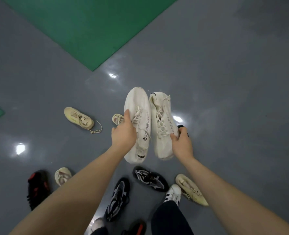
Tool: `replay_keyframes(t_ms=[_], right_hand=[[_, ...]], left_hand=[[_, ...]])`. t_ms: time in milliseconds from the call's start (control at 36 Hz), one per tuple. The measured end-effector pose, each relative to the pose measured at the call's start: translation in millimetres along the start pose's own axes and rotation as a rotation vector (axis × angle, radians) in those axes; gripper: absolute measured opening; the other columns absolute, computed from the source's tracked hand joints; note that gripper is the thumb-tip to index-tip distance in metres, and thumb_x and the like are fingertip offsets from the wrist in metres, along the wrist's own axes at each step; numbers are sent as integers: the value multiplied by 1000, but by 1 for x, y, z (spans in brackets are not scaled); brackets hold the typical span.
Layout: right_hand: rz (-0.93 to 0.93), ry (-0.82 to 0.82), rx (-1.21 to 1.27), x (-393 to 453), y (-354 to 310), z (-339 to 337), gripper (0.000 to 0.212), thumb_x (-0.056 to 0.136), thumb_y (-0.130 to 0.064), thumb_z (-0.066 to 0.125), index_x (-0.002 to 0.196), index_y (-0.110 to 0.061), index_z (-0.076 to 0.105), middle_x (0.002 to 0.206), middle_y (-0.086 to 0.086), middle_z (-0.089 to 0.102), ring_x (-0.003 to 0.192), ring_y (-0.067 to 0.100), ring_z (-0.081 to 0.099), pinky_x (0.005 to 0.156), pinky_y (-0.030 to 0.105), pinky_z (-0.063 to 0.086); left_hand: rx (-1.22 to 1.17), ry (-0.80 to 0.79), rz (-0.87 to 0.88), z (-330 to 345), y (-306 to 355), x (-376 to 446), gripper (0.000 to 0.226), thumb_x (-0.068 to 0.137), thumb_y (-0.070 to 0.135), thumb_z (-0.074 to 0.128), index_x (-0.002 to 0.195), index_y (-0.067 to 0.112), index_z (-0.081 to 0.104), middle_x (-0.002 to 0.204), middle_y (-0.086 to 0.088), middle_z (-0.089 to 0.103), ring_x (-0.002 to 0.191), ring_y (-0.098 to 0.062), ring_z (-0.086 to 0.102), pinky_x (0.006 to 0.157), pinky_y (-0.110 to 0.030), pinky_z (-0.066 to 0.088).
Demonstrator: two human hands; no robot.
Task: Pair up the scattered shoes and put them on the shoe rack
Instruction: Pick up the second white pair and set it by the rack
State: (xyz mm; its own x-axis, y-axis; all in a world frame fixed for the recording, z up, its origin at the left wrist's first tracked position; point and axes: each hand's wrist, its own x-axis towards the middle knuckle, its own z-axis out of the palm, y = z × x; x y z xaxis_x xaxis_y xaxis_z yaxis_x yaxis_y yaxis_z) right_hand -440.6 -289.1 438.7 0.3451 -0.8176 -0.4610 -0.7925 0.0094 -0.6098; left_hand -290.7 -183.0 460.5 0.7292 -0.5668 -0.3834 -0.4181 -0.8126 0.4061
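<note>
Two white sneakers, a matched pair, are held side by side above a glossy grey floor, toes pointing away. The left hand grasps the left-held white sneaker along its outer side, thumb near the laces. The right hand grasps the right-held white sneaker low on its side. Both shoes are in the air, touching or nearly so.

Other shoes lie scattered below: a beige sneaker to the left with a trailing lace, two black-and-white sneakers near the person's feet, a black-and-red shoe, another beige sneaker at lower right. No shoe rack is in view.

The risks from here look plain: each shoe is held by its soft side only, so one could slip free while being carried, and the shoes crowding the person's feet could trip a step.
</note>
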Motion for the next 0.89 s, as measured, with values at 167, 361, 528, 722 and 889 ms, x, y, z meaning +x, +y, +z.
replay_keyframes(t_ms=[167, 361, 528, 722, 889], right_hand=[[-6, 113, 38, -48, -33, -22, 17, 96, -22, 49, 106, -10, 42, 104, 12, 61, 91, 33, 58, 76, 40, 46], [21, 267, 107, -141, -49, -23, 20, 96, -23, 48, 109, -9, 42, 101, 9, 61, 88, 31, 59, 76, 43, 49], [79, 370, 200, -238, -42, -27, 21, 96, -22, 48, 111, -9, 43, 104, 10, 62, 93, 31, 58, 77, 41, 48], [194, 443, 216, -348, -12, -55, 19, 97, -20, 47, 111, -7, 43, 106, 17, 63, 96, 36, 59, 80, 42, 47], [328, 521, 241, -431, 43, -76, 22, 97, -23, 46, 113, -9, 42, 109, 16, 61, 99, 36, 57, 81, 42, 47]], left_hand=[[3, 38, 138, -51, 2, -32, 49, 91, 5, 35, 139, 9, 22, 98, -11, 65, 88, -34, 59, 80, -37, 34], [72, 23, 307, -106, -13, -89, 45, 89, 5, 38, 133, 9, 28, 101, -13, 64, 93, -35, 58, 86, -39, 37], [139, -13, 420, -132, -23, -160, 50, 85, 3, 40, 133, 10, 27, 95, -11, 65, 86, -33, 58, 86, -38, 37], [194, -76, 556, -136, -16, -255, 49, 88, 3, 38, 134, 9, 24, 99, -13, 62, 89, -35, 58, 73, -39, 40], [302, -103, 724, -109, 0, -336, 50, 87, 2, 37, 134, 8, 23, 92, -11, 62, 82, -33, 59, 76, -41, 42]])
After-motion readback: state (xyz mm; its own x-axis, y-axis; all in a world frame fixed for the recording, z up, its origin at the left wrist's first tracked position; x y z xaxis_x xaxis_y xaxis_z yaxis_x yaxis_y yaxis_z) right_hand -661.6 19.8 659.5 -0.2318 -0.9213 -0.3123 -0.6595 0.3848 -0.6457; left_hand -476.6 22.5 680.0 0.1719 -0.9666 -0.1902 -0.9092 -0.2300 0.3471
